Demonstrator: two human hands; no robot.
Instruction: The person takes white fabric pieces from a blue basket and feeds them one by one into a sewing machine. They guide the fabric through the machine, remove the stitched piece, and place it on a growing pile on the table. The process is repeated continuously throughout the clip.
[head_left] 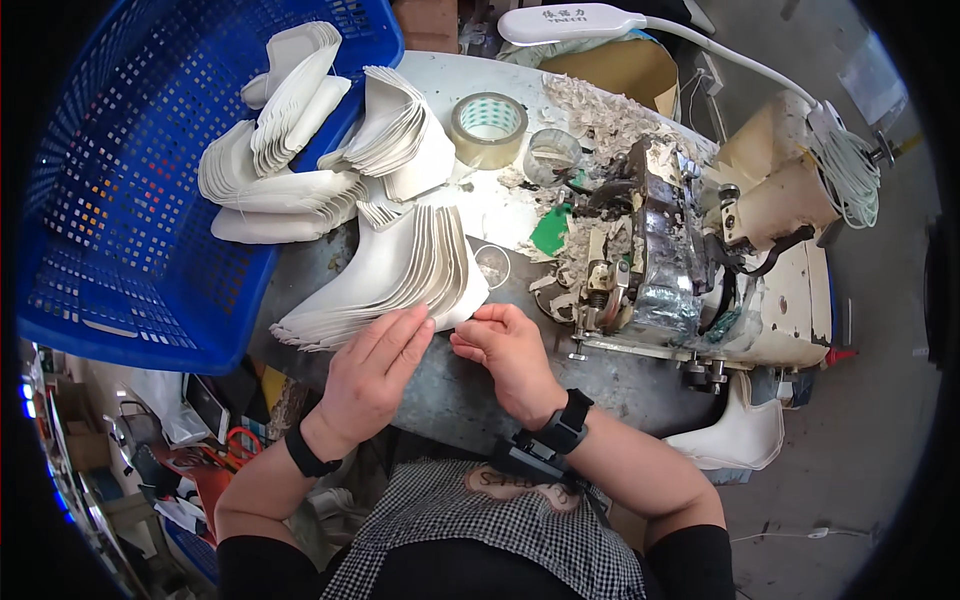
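A fanned stack of white curved shoe-upper pieces (400, 265) lies on the metal worktop in front of me. My left hand (372, 372) rests with straight fingers against the near edge of this stack. At the stack's near right corner, my right hand (512, 360) is closed in a pinch on the edge of a white piece; its fingertips partly hide the grip. Behind the fanned stack stands another bundle of white pieces (395, 135). More bundles (285, 190) lean at the rim of the blue basket.
The blue perforated basket (225, 300) fills the left side. A skiving machine (670, 250), strewn with scraps (625, 105), stands at right. Behind the stack are a tape roll (488, 150) and a clear cup (552, 155). A white lamp (570, 22) overhangs the far edge. White pieces (735, 435) hang below the machine.
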